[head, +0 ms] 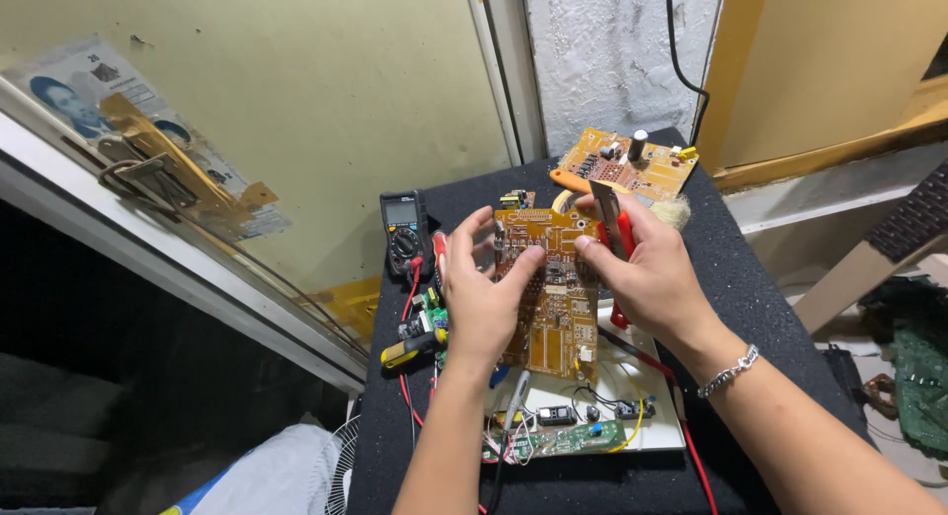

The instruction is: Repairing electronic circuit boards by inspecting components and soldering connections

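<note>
Holding the big orange circuit board (549, 288) up on its edge, you are gripping it with your left hand (478, 296), fingers curled round its side so it is facing you. Your right hand (647, 268) is closed on a red tool (619, 240), pressing its metal end against the board's top. Below, a small green board (565, 441) with wires is lying on a white sheet (660, 431). All this is sitting on a black table (731, 278). Farther off, a meter (402, 229) and another orange board (626, 166) are resting near the wall (602, 51).
</note>
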